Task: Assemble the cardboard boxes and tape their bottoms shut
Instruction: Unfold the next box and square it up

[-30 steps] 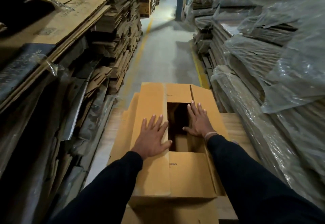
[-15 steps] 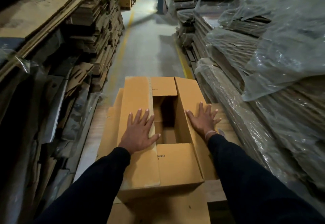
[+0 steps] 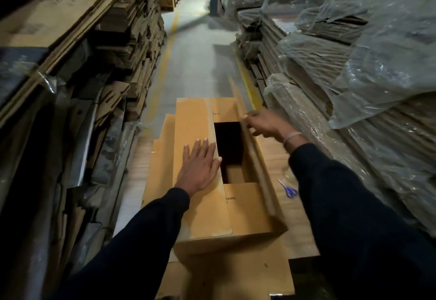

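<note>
The cardboard box sits on the wooden tabletop between both hands — the left hand lies flat, fingers spread, on its left flap; the right hand grips the raised right flap's edge. Scissors lie just beside.

Dark sleeves, pale wristband.
</note>
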The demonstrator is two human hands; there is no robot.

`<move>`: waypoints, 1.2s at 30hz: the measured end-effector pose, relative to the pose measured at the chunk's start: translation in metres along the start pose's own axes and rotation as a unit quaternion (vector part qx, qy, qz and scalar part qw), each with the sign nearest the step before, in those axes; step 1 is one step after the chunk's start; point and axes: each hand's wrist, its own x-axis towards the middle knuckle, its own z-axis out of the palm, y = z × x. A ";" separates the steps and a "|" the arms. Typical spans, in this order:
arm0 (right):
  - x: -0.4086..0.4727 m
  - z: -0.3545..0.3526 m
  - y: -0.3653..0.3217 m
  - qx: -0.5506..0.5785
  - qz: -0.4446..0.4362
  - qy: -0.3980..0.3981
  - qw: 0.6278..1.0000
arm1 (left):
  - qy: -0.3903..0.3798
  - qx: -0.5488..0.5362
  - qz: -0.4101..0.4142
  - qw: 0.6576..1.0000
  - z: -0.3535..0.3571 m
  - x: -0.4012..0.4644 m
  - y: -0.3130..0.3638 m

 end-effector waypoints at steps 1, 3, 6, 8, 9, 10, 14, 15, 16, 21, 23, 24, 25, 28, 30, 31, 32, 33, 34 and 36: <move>0.003 0.022 0.001 -0.052 -0.009 -0.043 0.998 | 0.011 0.018 -0.017 1.000 0.000 -0.001 0.001; 0.001 0.075 0.017 -0.141 0.000 -0.075 0.987 | 0.026 0.050 -0.090 0.994 -0.002 -0.003 0.004; -0.018 0.132 0.045 -0.187 -0.004 -0.002 0.982 | 0.007 0.005 -0.152 0.988 -0.005 -0.003 0.005; -0.026 0.145 0.051 -0.208 -0.022 0.052 0.976 | -0.018 -0.002 -0.144 0.989 -0.005 -0.001 0.006; -0.028 0.144 0.050 -0.208 -0.030 0.061 0.976 | -0.028 0.000 -0.142 0.989 -0.006 -0.002 0.006; -0.029 0.143 0.050 -0.203 -0.033 0.060 0.977 | -0.036 0.002 -0.143 0.989 -0.006 -0.004 0.007; -0.044 0.151 0.056 -0.212 -0.040 0.081 0.973 | -0.048 0.008 -0.152 0.987 -0.005 -0.021 0.015; -0.051 0.153 0.058 -0.212 -0.044 0.086 0.972 | -0.050 0.008 -0.151 0.987 -0.005 -0.029 0.018; -0.059 0.156 0.061 -0.212 -0.047 0.089 0.972 | -0.052 0.011 -0.149 0.987 -0.004 -0.038 0.022; -0.090 0.167 0.073 -0.224 -0.047 0.097 0.969 | -0.072 0.049 -0.116 0.989 0.002 -0.061 0.035; -0.092 0.168 0.073 -0.224 -0.046 0.099 0.968 | -0.076 0.044 -0.069 0.994 0.002 -0.048 0.034; -0.092 0.169 0.072 -0.221 -0.047 0.101 0.969 | -0.077 0.034 -0.042 0.996 0.002 -0.038 0.033; -0.092 0.169 0.071 -0.215 -0.048 0.102 0.970 | -0.076 0.024 -0.017 0.997 0.001 -0.028 0.030; -0.089 0.166 0.073 -0.174 -0.053 0.108 0.977 | -0.067 0.026 0.030 0.997 0.002 -0.008 0.026; -0.088 0.158 0.081 -0.074 -0.072 0.118 0.988 | -0.057 0.042 0.044 0.996 0.005 -0.007 0.024; -0.088 0.151 0.086 0.008 -0.084 0.129 0.988 | -0.049 0.039 0.048 0.997 0.007 -0.009 0.023; -0.087 0.143 0.095 0.099 -0.091 0.147 0.980 | -0.038 0.033 0.051 0.997 0.008 -0.010 0.022; -0.085 0.133 0.107 0.174 -0.089 0.168 0.966 | -0.025 0.029 0.054 0.998 0.010 -0.011 0.020; -0.079 0.123 0.123 0.209 -0.075 0.193 0.956 | -0.016 0.028 0.057 0.998 0.012 -0.011 0.019; -0.058 0.109 0.169 0.164 -0.017 0.221 0.961 | -0.009 0.034 0.061 0.997 0.015 -0.011 0.018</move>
